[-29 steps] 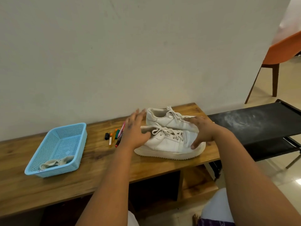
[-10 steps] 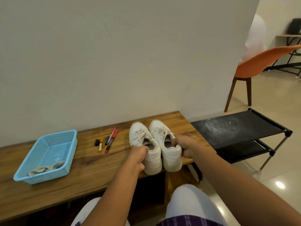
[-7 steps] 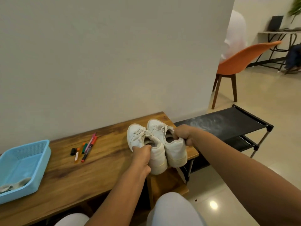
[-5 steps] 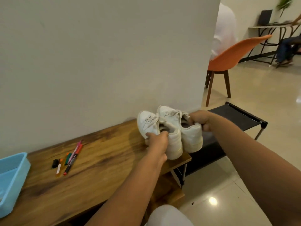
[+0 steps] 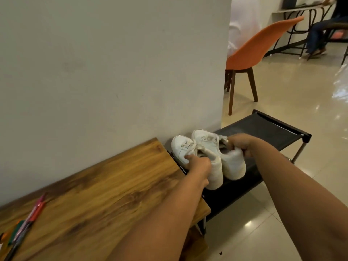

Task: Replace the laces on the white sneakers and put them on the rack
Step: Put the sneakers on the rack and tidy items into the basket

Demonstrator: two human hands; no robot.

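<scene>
Two white laced sneakers sit side by side over the left end of the black shoe rack (image 5: 267,129), toes toward the wall. My left hand (image 5: 199,165) grips the heel collar of the left sneaker (image 5: 183,147). My right hand (image 5: 242,145) grips the collar of the right sneaker (image 5: 232,162). Whether their soles rest fully on the rack's top shelf is hard to tell, since the hands and shoes hide the contact.
The wooden bench (image 5: 105,191) ends just left of the rack, with coloured markers (image 5: 28,219) at its near left. An orange chair (image 5: 258,48) stands behind the rack on the tiled floor. A seated person's legs (image 5: 318,32) show at the far right.
Both hands have carried the pair of sneakers off the bench and rightward and down over the rack's left end. The blue basket has passed out of view.
</scene>
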